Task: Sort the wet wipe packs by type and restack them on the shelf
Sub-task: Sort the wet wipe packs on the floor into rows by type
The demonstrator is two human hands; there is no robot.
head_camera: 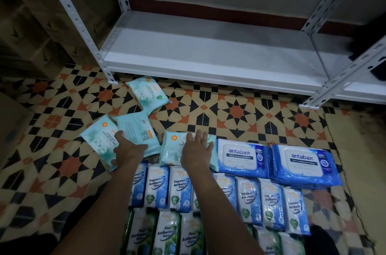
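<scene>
On the patterned tile floor (229, 108), the left hand (127, 148) grips the edge of a pale teal wipe pack (98, 140) lying tilted beside another teal pack (139, 129), fingers curled over its near side. The right hand (197, 150) lies flat with fingers spread on a third teal pack (175, 148), which sits just left of two blue antabax packs (277, 158). The white shelf (208, 54) stands beyond, well apart from both hands.
</scene>
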